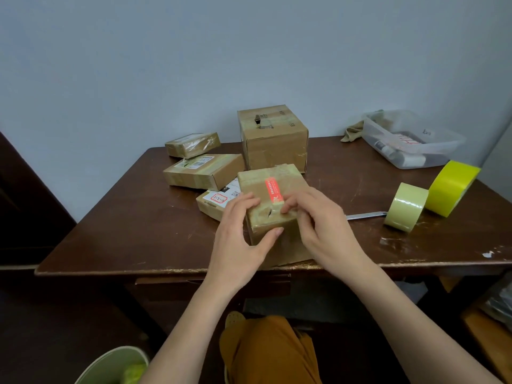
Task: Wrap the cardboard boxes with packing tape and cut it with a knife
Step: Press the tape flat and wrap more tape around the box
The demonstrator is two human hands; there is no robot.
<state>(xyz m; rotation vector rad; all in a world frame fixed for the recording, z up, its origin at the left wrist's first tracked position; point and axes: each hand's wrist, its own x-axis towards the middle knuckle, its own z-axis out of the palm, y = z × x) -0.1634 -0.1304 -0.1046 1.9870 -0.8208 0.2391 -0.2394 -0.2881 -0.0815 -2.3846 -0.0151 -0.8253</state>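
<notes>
Hands meet on a taped cardboard box point(273, 195) standing at the near edge of the surface point(133, 217), about midway along it. The left hand point(243, 231) grips the box's left side, fingers spread over the top and thumb pressed on the near face. The right hand point(318, 220) has its fingers curled onto the top near a red sticker point(273, 189); whether they pinch a tape end I cannot tell. Behind it stands a taller box point(273, 137) at the far edge, with two flat boxes point(202, 173) point(192, 144) to its left and a labelled box point(214, 202) just beside the held one. Toward the right edge lie a pale tape roll point(406, 207) and a yellow tape roll point(451, 188), touching. A knife point(365, 216) lies between box and pale roll. A clear tub point(410, 139) sits at the far right corner.
</notes>
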